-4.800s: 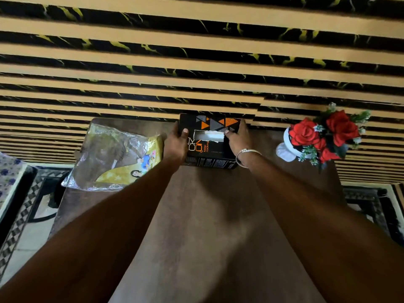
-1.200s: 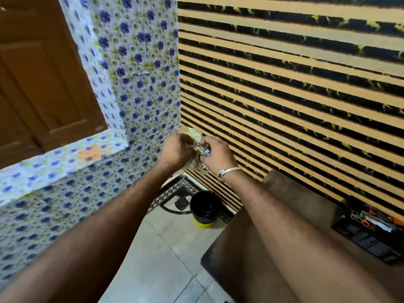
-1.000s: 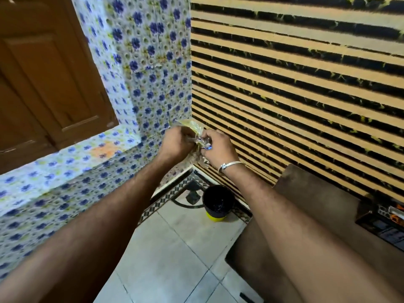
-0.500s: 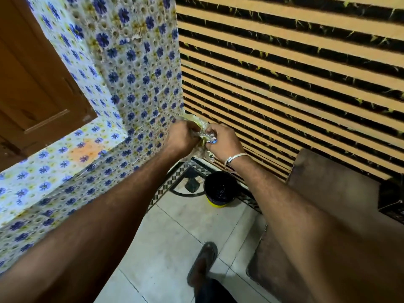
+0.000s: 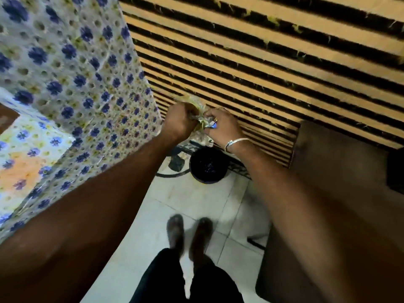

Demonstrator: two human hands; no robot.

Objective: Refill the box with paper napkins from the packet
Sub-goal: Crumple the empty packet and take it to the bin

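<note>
My left hand (image 5: pixel 180 123) and my right hand (image 5: pixel 220 125) are held out together over the floor, both closed on a crumpled clear and yellow plastic packet (image 5: pixel 200 119). The packet is bunched into a small wad between my fingers, with a loose end hanging below my hands. A black bin (image 5: pixel 207 164) with a dark liner stands on the floor directly under my hands. Only a dark corner of the napkin box (image 5: pixel 395 169) shows at the right edge, on the brown table (image 5: pixel 341 162).
A blue-flowered tiled wall (image 5: pixel 72 88) stands at the left and a striped yellow and black wall (image 5: pixel 262 53) behind. My feet (image 5: pixel 189 232) stand on pale floor tiles. The table's edge runs close by my right arm.
The box sat on the table between my hands 4.8 s ago; I have since turned left with the packet. Over the last second the view tilted down, bringing my feet into sight.
</note>
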